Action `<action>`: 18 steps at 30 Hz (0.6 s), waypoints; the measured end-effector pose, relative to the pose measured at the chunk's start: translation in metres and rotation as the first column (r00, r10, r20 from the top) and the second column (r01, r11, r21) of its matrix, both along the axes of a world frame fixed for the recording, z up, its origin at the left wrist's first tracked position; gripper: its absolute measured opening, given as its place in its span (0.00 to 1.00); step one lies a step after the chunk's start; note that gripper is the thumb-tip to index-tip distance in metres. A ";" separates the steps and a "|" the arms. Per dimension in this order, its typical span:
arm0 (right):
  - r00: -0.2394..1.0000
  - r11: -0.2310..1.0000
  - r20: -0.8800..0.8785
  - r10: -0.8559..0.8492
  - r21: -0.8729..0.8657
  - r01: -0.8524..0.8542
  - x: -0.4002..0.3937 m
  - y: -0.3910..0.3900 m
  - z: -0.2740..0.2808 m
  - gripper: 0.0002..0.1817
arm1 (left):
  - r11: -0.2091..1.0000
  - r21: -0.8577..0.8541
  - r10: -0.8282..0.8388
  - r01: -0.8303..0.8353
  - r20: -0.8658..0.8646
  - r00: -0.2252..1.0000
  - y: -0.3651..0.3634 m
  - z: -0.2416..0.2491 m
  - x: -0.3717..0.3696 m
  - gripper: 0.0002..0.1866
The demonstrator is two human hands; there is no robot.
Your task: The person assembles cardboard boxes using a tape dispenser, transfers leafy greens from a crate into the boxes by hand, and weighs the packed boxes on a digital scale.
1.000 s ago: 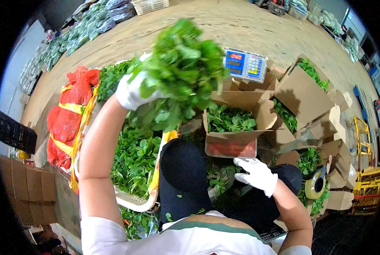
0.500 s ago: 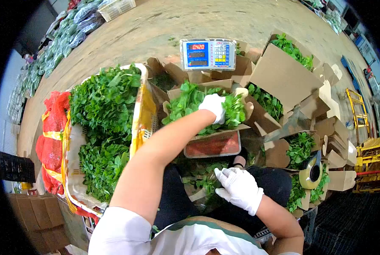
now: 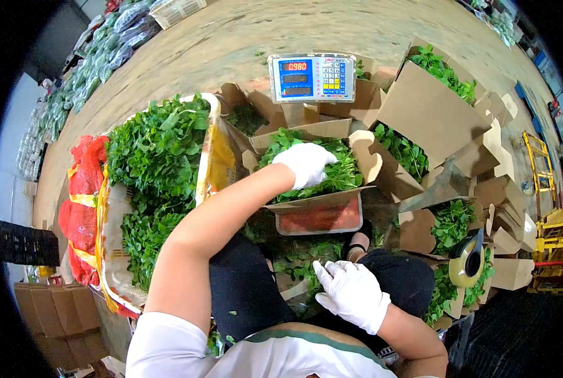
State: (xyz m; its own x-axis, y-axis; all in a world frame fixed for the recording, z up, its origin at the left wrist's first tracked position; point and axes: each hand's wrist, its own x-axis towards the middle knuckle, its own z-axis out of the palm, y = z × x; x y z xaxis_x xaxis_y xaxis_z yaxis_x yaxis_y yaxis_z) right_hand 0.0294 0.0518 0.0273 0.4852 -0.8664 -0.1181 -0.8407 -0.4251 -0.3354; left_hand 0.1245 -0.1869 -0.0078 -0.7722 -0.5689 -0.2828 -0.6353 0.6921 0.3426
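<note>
Resting on greens [image 3: 344, 169] in carton [image 3: 318, 199]: left hand [image 3: 303, 165], grip indeterminable; at its five o'clock, right hand [image 3: 353, 293], thumb apart.

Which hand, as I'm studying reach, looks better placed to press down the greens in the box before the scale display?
Probably the left hand: it is on the greens in that box, while the right hand is outside it, near the right knee.

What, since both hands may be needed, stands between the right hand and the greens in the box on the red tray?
The box's near wall stands between the right hand and the greens, above the red tray. Nothing visible separates the left hand from the greens; it touches them.
</note>
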 end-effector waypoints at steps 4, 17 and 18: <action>1.000 0.999 -0.007 0.020 -0.046 -0.020 0.003 0.000 -0.004 0.29 | 0.974 -0.216 0.067 -0.067 -0.009 0.998 -0.006 0.028 0.024 0.15; 0.966 0.978 0.150 -0.209 0.053 0.204 -0.035 -0.073 0.033 0.33 | 0.995 -0.088 0.063 -0.041 0.270 0.961 -0.009 -0.060 0.030 0.48; 0.967 0.976 0.137 -0.215 0.046 0.211 -0.042 -0.098 0.025 0.35 | 0.996 -0.046 0.083 -0.073 0.293 0.953 -0.007 -0.062 0.029 0.47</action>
State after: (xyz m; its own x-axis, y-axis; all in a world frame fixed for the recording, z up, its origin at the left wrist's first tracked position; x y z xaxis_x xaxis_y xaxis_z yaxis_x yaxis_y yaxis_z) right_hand -0.0122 -0.0462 0.0521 0.3037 -0.9484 -0.0905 -0.8540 -0.2290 -0.4671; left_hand 0.1539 -0.1937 -0.0698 -0.6105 -0.6374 -0.4701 -0.7570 0.6442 0.1095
